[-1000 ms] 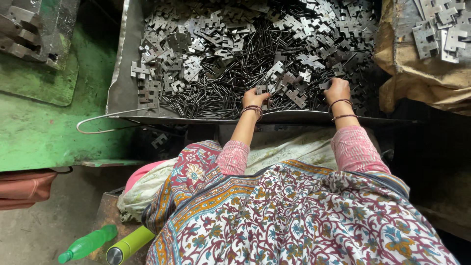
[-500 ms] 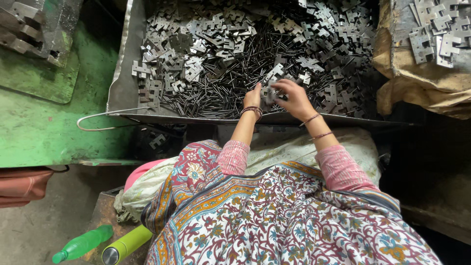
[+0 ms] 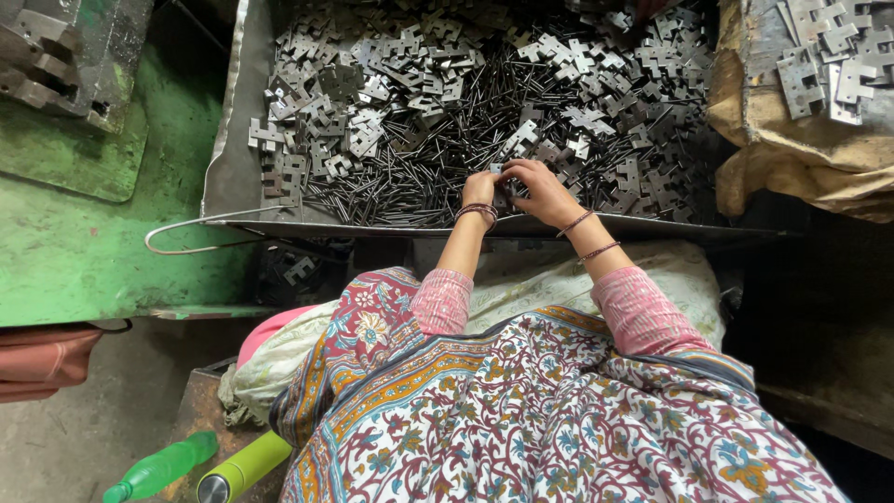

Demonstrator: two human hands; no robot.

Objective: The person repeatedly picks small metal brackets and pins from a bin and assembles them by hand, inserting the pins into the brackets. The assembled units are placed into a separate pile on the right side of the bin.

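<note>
A seated person in a patterned wrap and pink sleeves works over a metal tray [image 3: 228,177] heaped with flat metal plates [image 3: 372,102] and thin dark pins [image 3: 428,177]. Both hands meet at the near edge of the tray, just right of its middle. The left hand [image 3: 480,191], bangles at the wrist, is curled with its fingers pinching a small plate [image 3: 500,173]; the right hand [image 3: 540,191] closes over the same piece from the right, fingers bent around it, so the two hands touch. The held plate sits just above the pile of pins, between the two sets of fingertips; whether a pin is also gripped cannot be told. A wire loop [image 3: 186,233] juts from the tray's near left corner over a green surface [image 3: 74,251]. At far right a brown sack [image 3: 801,158] carries more plates. Near left, by the person's knee, lie a green bottle [image 3: 158,469] and a yellow-green flask [image 3: 244,466], side by side on the floor
</note>
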